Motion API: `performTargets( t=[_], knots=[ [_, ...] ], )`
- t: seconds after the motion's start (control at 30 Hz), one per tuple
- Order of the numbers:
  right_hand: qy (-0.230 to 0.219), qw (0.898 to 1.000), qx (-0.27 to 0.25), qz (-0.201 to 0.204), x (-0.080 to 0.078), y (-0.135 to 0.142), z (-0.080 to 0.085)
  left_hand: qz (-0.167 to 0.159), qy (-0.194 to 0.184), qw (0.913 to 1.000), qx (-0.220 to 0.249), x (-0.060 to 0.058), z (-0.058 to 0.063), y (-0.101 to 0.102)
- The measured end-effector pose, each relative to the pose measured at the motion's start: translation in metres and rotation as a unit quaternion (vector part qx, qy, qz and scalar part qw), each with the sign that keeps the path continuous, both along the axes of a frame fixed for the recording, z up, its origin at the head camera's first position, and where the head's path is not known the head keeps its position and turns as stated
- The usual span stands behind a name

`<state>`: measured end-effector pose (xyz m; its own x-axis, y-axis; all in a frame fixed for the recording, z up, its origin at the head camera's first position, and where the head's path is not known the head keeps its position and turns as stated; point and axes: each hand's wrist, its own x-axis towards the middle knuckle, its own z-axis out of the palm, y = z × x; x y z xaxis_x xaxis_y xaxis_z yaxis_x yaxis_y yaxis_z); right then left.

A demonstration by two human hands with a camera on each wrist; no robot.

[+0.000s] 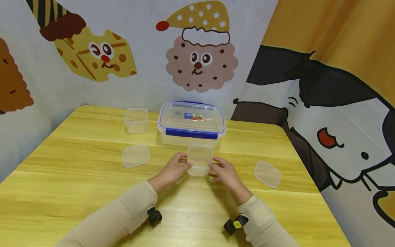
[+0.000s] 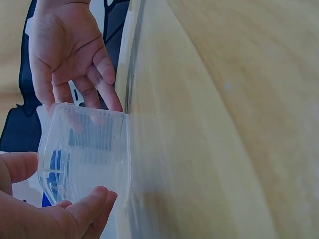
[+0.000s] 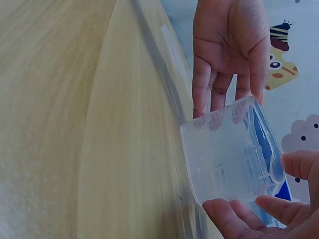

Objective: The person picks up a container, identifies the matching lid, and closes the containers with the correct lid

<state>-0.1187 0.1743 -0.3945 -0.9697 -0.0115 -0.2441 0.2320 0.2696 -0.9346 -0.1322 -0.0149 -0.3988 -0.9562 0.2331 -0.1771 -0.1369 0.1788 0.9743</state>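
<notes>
A small clear plastic food container (image 1: 200, 161) is held between both hands in the middle of the table. My left hand (image 1: 177, 169) grips its left side, thumb at the near edge; in the left wrist view that left hand (image 2: 55, 209) has its fingertips along the container wall (image 2: 94, 149). On the opposite side my right hand (image 1: 226, 173) grips it with thumb and fingers. The right wrist view shows the right hand (image 3: 269, 209) below the container (image 3: 224, 154) and the left hand (image 3: 232, 45) above it.
A large clear box (image 1: 191, 123) with a blue-clipped lid stands behind the hands. Left of it is another small clear container (image 1: 136, 121). One loose translucent lid (image 1: 136, 156) lies on the left, a second lid (image 1: 267, 174) on the right of the wooden table (image 1: 77, 192).
</notes>
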Motion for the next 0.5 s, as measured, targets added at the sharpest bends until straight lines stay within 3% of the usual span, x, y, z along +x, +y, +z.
performTargets(
  t=[0.23,0.5],
  knots=[
    [-0.012,1.0,-0.001,0.004,0.0027,-0.0003,0.0059,0.0,-0.008,0.9999,-0.011,0.0005,-0.0006,-0.0003],
    [-0.005,1.0,0.008,-0.002,-0.0008,0.0007,-0.0005,-0.007,-0.012,0.9997,-0.02,0.0002,0.0016,-0.0018]
  ],
)
